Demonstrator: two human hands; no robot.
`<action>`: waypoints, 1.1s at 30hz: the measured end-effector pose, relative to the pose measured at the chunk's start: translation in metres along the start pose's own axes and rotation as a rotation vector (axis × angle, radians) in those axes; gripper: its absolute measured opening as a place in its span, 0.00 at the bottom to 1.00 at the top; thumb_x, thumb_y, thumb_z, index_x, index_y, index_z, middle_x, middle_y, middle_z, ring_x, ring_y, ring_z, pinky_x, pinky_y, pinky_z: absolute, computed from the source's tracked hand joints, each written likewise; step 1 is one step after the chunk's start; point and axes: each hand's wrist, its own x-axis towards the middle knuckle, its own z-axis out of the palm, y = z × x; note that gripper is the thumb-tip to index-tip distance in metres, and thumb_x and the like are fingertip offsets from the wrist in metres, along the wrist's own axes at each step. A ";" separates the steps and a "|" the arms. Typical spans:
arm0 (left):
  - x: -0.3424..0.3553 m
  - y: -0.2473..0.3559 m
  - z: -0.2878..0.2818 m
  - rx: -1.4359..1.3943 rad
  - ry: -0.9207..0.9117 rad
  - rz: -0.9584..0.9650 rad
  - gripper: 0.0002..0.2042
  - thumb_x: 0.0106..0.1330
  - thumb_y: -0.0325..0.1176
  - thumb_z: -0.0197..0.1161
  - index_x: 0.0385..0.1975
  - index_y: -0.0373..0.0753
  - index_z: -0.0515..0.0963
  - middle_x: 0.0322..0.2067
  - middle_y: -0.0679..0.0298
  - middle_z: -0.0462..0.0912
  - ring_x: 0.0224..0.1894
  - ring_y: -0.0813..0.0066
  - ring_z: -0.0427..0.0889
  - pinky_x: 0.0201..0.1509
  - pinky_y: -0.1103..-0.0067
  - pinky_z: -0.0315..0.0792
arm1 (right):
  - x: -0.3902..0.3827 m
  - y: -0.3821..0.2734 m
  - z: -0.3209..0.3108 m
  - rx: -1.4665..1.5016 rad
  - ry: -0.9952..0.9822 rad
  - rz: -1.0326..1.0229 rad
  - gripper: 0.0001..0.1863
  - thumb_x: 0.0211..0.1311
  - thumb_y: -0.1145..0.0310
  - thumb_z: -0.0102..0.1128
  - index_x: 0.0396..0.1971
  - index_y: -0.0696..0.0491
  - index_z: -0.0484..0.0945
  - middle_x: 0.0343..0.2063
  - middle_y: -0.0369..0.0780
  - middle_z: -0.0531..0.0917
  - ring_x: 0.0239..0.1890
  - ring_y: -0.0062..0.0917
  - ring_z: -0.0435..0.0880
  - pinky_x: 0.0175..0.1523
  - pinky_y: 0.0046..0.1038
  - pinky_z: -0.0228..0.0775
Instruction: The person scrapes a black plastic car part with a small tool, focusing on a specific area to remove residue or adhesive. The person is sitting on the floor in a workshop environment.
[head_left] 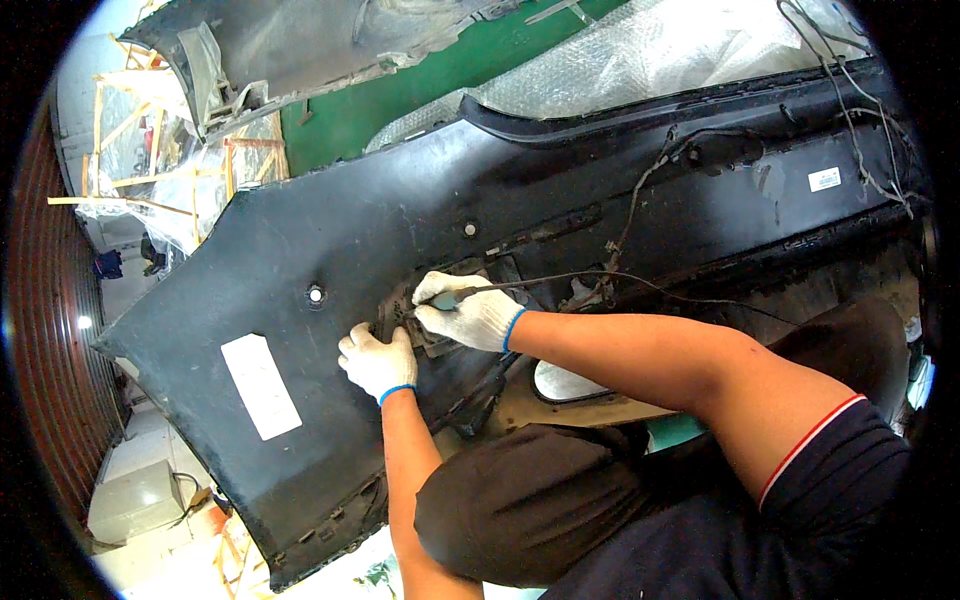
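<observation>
A large black plastic bumper cover (400, 210) lies in front of me with its inner face up. My right hand (465, 312), in a white knit glove with a blue cuff, is closed around a corded pen-shaped tool that looks like a soldering iron (450, 298). Its thin black cord (650, 287) trails off to the right. The tip sits at a scuffed, grimy patch (405, 310) of the cover and is hard to make out. Just left of it, my gloved left hand (380, 362) rests on the cover with its fingers apart, holding nothing.
A white paper label (260, 387) is stuck on the cover's left part. Loose wiring (640, 200) runs across its right side. Beyond lie another dark panel (320, 50), bubble wrap (640, 60) and green floor (350, 120). Wrapped wooden frames (170, 180) stand at the far left.
</observation>
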 end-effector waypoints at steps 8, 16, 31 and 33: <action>-0.001 0.001 0.000 -0.016 0.032 0.001 0.27 0.54 0.44 0.78 0.52 0.38 0.84 0.55 0.49 0.81 0.59 0.44 0.79 0.62 0.54 0.77 | 0.000 -0.008 -0.003 -0.037 -0.009 0.099 0.06 0.71 0.67 0.69 0.43 0.52 0.84 0.36 0.40 0.87 0.39 0.27 0.88 0.48 0.32 0.81; 0.000 -0.001 0.003 0.002 0.008 -0.004 0.28 0.55 0.47 0.78 0.55 0.41 0.84 0.56 0.49 0.81 0.60 0.42 0.79 0.63 0.53 0.78 | -0.002 -0.001 0.002 -0.006 0.022 0.095 0.07 0.70 0.66 0.70 0.42 0.50 0.82 0.35 0.41 0.87 0.37 0.34 0.88 0.45 0.34 0.81; 0.001 -0.007 0.003 0.017 -0.026 0.030 0.30 0.55 0.47 0.79 0.57 0.42 0.82 0.58 0.48 0.79 0.60 0.42 0.78 0.63 0.53 0.77 | -0.006 0.000 0.003 0.034 -0.048 0.115 0.07 0.69 0.73 0.71 0.42 0.52 0.82 0.40 0.39 0.86 0.43 0.28 0.87 0.53 0.30 0.80; 0.001 -0.006 0.003 0.016 -0.033 0.030 0.30 0.55 0.47 0.79 0.58 0.42 0.82 0.58 0.48 0.79 0.60 0.42 0.78 0.63 0.53 0.77 | -0.007 0.004 0.004 0.033 -0.046 0.085 0.07 0.69 0.73 0.70 0.42 0.52 0.82 0.40 0.39 0.86 0.44 0.28 0.87 0.53 0.30 0.80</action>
